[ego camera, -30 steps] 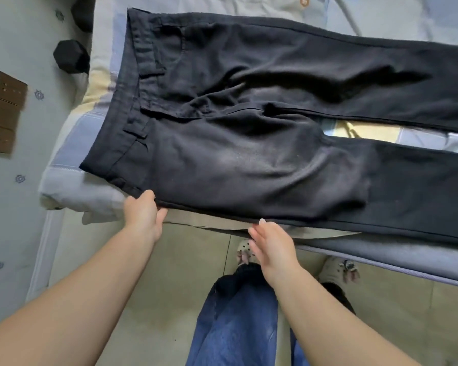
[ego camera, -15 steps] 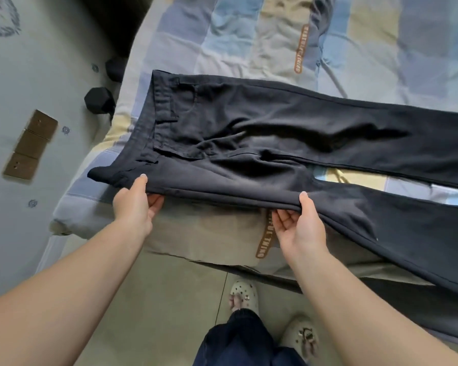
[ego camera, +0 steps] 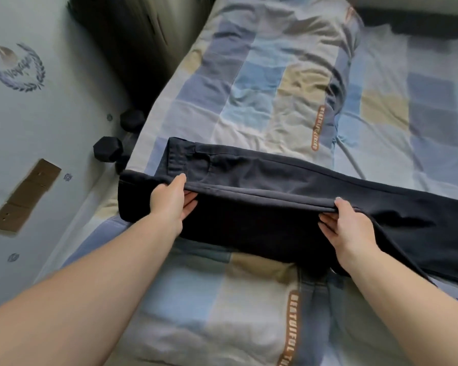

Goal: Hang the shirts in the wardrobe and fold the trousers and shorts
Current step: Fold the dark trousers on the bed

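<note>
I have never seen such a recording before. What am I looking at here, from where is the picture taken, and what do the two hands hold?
There is no machine here: a person works with bare hands. The single picture comes from a camera worn on the person's head, looking forward and down. The surface is a bed with a checked bedcover. On it lie dark trousers, waistband to the left. The left hand grips the lifted near edge by the waistband, and the right hand grips the same edge further along the leg. The near leg is raised over the far one, as if to fold the trousers lengthwise.
</note>
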`<state>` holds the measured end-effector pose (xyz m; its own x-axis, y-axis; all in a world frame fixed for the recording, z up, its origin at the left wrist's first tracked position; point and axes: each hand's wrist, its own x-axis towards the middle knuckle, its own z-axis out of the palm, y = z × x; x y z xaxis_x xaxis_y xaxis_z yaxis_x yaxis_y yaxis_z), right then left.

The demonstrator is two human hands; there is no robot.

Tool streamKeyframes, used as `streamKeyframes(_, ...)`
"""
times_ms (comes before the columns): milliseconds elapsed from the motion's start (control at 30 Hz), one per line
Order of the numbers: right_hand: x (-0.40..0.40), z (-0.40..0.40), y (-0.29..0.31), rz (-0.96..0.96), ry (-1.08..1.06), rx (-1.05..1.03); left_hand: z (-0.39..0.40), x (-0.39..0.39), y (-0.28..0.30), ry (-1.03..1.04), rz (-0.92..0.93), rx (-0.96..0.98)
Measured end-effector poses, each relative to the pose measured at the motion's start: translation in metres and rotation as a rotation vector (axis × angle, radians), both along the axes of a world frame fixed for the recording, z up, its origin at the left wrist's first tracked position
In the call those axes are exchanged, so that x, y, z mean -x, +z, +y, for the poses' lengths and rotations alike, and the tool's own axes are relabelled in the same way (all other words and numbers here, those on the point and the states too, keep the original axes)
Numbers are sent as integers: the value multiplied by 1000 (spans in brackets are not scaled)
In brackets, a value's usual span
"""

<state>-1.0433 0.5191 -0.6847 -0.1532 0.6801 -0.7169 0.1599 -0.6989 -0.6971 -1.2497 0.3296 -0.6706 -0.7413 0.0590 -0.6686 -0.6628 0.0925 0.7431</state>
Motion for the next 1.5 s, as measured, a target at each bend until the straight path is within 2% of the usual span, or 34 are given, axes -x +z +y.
streamKeyframes(200,69,57,-27,-112,75,-114,55,69,-26,-120,35,60)
streamKeyframes(433,110,97,-66,-168,63,-72,107,120,-66,-251,4,107)
streamKeyframes(633,120,101,-95,-90,402,72,122,125,-98,-426,-45,149)
streamKeyframes(700,118,100,-99,-74,436,38,123,120,-104,-478,19,193)
streamKeyframes(833,96,96,-96,-131,525,-98,130,92,-109,-609,290,347)
streamKeyframes(900,69,96,-94,-172,554,-195,141,62,-107,-671,348,369)
streamKeyframes(1033,-2,115,-94,-306,637,-363,178,-11,-99,-808,340,293)
streamKeyframes(1233,-198,155,-85,-709,1139,-603,211,-170,-98,-1124,219,204)
streamKeyframes(1367,-330,167,-102,-808,1261,-712,204,-271,-131,-1026,69,249)
streamKeyframes(1500,-429,155,-128,-752,1406,-937,192,-360,-154,-817,-82,350)
